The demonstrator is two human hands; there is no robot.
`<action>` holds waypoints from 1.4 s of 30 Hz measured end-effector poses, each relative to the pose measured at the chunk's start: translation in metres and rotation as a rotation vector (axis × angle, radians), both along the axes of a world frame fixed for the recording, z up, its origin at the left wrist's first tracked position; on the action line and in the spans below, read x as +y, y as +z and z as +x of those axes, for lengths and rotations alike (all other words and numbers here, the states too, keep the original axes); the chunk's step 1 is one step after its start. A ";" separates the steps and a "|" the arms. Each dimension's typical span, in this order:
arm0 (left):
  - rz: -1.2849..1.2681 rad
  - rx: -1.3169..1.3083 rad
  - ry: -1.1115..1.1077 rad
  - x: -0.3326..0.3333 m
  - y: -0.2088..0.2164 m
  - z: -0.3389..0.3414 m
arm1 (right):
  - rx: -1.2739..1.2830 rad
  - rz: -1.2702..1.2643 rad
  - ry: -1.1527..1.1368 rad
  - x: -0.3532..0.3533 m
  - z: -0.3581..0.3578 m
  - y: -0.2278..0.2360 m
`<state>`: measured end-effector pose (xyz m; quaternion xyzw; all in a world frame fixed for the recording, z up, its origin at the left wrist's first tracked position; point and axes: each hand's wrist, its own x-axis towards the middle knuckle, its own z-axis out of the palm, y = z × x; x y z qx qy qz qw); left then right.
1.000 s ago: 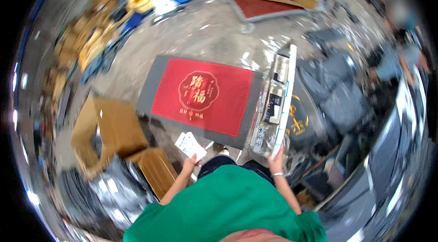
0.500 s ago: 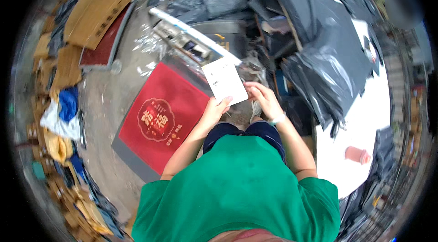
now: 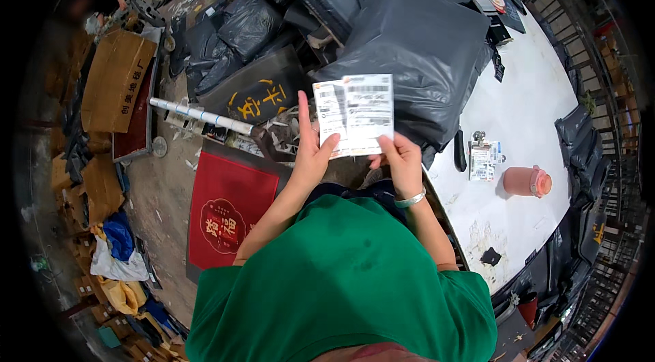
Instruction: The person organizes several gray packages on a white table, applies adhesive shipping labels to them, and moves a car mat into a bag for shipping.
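My left hand (image 3: 314, 152) and my right hand (image 3: 402, 163) hold white printed shipping labels (image 3: 368, 116) up in front of my body. An edge runs down between a left and a right part; whether these are two sheets or one folded sheet, I cannot tell. My left thumb presses the lower left corner, while the left index finger points up beside the paper. The right thumb and fingers pinch the lower right corner. Just behind the labels lies a large package in black plastic (image 3: 416, 41). Below left, a red mat (image 3: 232, 205) with gold characters rests on the floor.
On the white table (image 3: 471, 225) at right are a pink bottle (image 3: 525, 181), a clipped stack of labels (image 3: 484, 161) and a black-handled tool (image 3: 460, 150). A white roll (image 3: 201, 115), black bags (image 3: 249, 24) and cardboard (image 3: 116, 79) occupy the left. Other people are at the far left.
The paper has come up and turned more upright, its printed side now showing. My right hand has closed on its lower right corner. The view has swung toward the table.
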<state>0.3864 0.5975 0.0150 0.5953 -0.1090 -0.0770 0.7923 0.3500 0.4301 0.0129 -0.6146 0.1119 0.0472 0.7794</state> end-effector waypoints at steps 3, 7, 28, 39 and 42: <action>0.073 0.376 -0.237 -0.020 -0.004 0.015 | -0.075 -0.003 -0.153 -0.037 0.011 -0.001; 0.133 0.274 -0.284 -0.058 0.002 0.021 | -0.108 -0.043 -0.227 -0.065 0.020 0.011; 0.036 0.331 -0.533 -0.086 0.018 0.122 | -0.290 -0.626 -0.715 -0.066 0.082 0.031; 0.280 -0.371 -0.471 -0.065 0.031 0.142 | -0.054 -0.084 -0.337 -0.047 0.093 0.024; -0.526 0.643 -0.243 -0.019 0.014 0.156 | 0.010 0.443 -0.677 -0.086 0.121 0.013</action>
